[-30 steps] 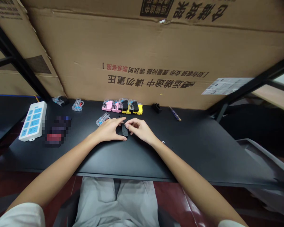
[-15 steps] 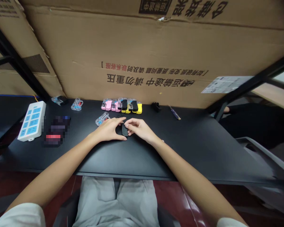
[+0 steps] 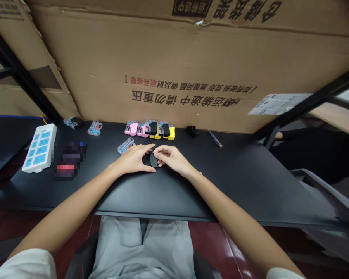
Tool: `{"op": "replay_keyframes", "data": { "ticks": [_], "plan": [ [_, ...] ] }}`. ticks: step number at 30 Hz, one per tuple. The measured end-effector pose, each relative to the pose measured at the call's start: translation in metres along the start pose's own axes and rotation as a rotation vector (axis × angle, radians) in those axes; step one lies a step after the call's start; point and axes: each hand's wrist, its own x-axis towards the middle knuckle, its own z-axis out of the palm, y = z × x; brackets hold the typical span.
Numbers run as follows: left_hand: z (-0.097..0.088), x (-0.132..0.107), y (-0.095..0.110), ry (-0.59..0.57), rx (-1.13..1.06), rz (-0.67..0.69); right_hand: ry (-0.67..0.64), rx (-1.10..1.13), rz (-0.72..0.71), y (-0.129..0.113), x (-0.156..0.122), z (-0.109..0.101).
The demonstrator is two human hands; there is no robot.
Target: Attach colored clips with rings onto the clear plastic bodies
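Note:
Between my hands, near the middle of the desk, is a small dark rectangular plastic part [image 3: 153,160]. My left hand [image 3: 134,158] curves around its left side, thumb at the near end and forefinger at the far end, gripping it. The thumb and fingers of my right hand [image 3: 174,159] are pinched together at its upper right side; whether they hold a smaller piece is hidden. Just beyond my left hand lies a clear plastic piece [image 3: 125,145] with blue and red bits inside, partly covered by the fingers. Tiny black pieces [image 3: 147,142] lie past my fingertips.
A row of clear-cased parts with pink [image 3: 132,128], black and yellow [image 3: 171,133] pieces lies along the cardboard [image 3: 192,58]. Farther right are a black part [image 3: 191,131] and a screwdriver [image 3: 214,138]. A white power strip [image 3: 40,148] and a blurred-out item [image 3: 70,159] lie left.
Hardly anything differs: both hands keep their places around the dark plastic part, and the whole view has shifted very slightly.

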Motion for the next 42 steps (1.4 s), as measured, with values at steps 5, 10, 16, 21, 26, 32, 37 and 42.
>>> {"op": "replay_keyframes", "data": {
  "ticks": [5, 10, 16, 21, 26, 32, 37, 42],
  "plan": [
    [0.002, 0.000, 0.000, 0.008, -0.011, 0.021, 0.065, 0.046, 0.016, -0.003, -0.001, 0.003],
    [0.002, 0.001, 0.002, 0.006, -0.006, 0.022, 0.083, 0.027, 0.020, -0.004, -0.001, 0.005],
    [-0.004, 0.000, 0.007, -0.046, 0.044, 0.062, 0.278, -0.363, -0.172, 0.000, 0.000, -0.008],
    [-0.010, -0.003, 0.009, -0.060, -0.044, 0.069, 0.218, -0.821, -0.484, 0.006, 0.005, -0.017],
    [-0.013, -0.004, 0.007, -0.099, -0.244, 0.112, 0.054, -1.048, -0.456, 0.006, 0.011, -0.012],
    [-0.012, -0.005, 0.007, -0.126, -0.102, 0.145, 0.029, -0.959, -0.487, 0.001, 0.005, -0.023],
    [-0.012, -0.006, 0.004, -0.168, -0.080, 0.135, 0.019, -0.853, -0.435, -0.001, 0.000, -0.032],
    [-0.012, -0.003, -0.002, -0.172, -0.052, 0.177, 0.014, -0.791, -0.393, -0.006, -0.003, -0.039]
  ]
}}
